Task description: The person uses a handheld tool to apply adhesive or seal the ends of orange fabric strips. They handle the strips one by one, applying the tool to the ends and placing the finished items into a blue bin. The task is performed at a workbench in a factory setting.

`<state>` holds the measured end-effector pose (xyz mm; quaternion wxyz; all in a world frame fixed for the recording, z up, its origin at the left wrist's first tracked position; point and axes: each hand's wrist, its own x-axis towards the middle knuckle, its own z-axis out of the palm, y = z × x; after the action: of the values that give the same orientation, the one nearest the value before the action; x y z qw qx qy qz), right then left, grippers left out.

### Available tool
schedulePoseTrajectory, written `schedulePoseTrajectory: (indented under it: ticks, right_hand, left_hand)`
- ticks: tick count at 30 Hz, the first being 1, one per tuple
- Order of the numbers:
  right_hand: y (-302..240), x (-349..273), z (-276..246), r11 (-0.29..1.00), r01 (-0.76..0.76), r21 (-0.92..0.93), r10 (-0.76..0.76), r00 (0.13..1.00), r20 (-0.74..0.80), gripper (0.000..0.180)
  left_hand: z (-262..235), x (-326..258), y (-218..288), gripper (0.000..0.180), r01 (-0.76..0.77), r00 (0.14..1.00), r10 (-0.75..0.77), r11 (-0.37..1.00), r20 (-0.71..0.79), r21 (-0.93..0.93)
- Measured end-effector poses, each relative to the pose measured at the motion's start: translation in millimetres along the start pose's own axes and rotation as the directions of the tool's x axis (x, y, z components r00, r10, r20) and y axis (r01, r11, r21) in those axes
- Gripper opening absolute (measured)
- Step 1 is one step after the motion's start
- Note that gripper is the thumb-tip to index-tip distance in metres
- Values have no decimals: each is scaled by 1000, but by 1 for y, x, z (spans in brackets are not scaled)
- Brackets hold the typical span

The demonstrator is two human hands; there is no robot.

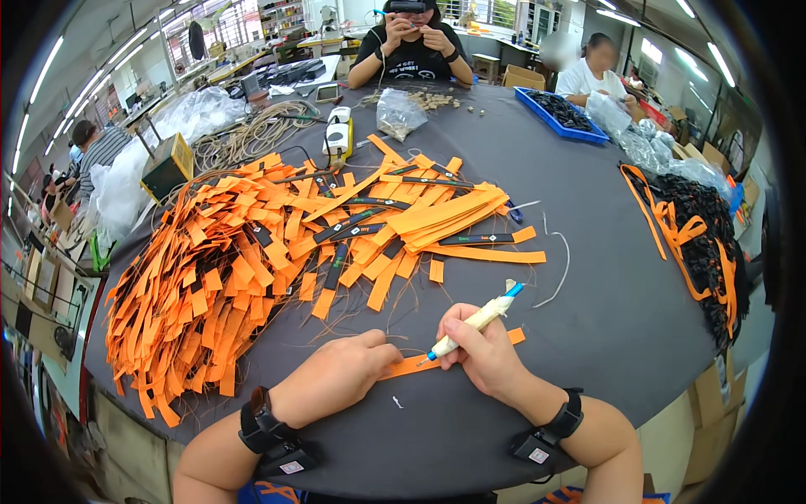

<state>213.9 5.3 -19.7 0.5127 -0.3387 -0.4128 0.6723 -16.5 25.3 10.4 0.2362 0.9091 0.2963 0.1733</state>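
A single orange webbing strip (411,366) lies on the grey tabletop in front of me. My left hand (351,374) is closed at its left end, pressing or pinching it down; the fingertips are partly hidden. In my right hand (483,349) is a pen-shaped tool (474,323), wrapped in cream tape, with blue parts at both ends. Its thin tip points down at the strip, touching or just above it. The strip's other end (515,336) shows beyond my right hand. A small white scrap (398,402) lies nearer me.
A large heap of orange strips (193,294) covers the table's left, some with black sections. A flat orange stack (449,217) and white cord (561,273) lie ahead. Farther are a white-yellow device (338,134), plastic bag (400,115), blue tray (558,116), black strap pile (697,235) and two seated people.
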Motion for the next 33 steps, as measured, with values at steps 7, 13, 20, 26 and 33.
schedulePoseTrajectory:
  ticks: [7, 13, 20, 26, 33]
  right_hand:
    - [-3, -1, 6, 994, 3, -105, -5, 1000, -21, 17]
    - [-5, -3, 11, 927, 28, -375, -9, 999, 54, 17]
    - [-1, -3, 14, 911, 46, -411, -24, 998, 59, 18]
    - [-1, -3, 14, 908, 37, -418, -14, 998, 59, 16]
    - [-2, -3, 14, 914, 31, -404, -4, 998, 67, 15]
  left_hand:
    - [3, -3, 1, 8, -41, 999, 44, 989, -17, 144]
    - [-1, 0, -1, 6, 14, 999, -18, 996, -50, -90]
    - [-3, 0, -5, 7, 102, 993, -114, 960, -29, -262]
    - [-1, 0, -7, 7, 127, 989, -143, 938, -27, -324]
    - [1, -1, -9, 6, 135, 987, -156, 924, -31, -359]
